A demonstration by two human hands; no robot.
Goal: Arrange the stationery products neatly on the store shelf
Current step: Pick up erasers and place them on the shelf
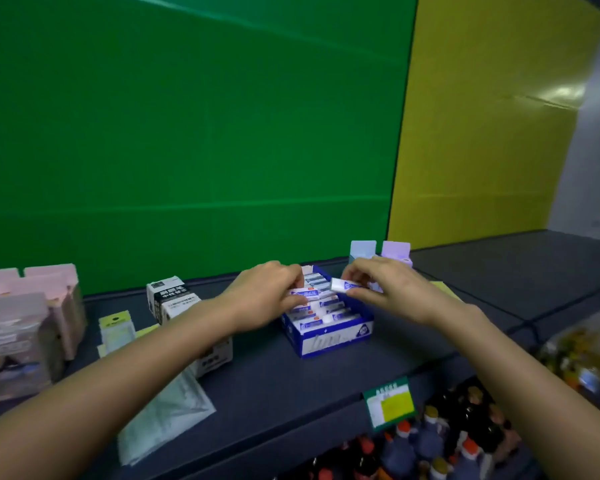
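Note:
A blue-and-white display box (329, 339) of wrapped erasers stands on the dark shelf (291, 386), near the middle. My left hand (267, 296) reaches over the box's left side, fingertips pinching a blue-and-white eraser (307, 292) that lies on the rows inside. My right hand (388, 289) hovers over the box's right rear corner and holds another small white eraser (342, 285) between thumb and fingers, lifted above the box.
Black-and-white cartons (170, 299) stand left of the box, partly behind my left forearm. Pink packs (28, 323) fill the far left. A white plastic bag (163, 414) lies at the front. Light blue and purple boxes (381, 252) stand behind. Bottles (430, 441) fill the lower shelf.

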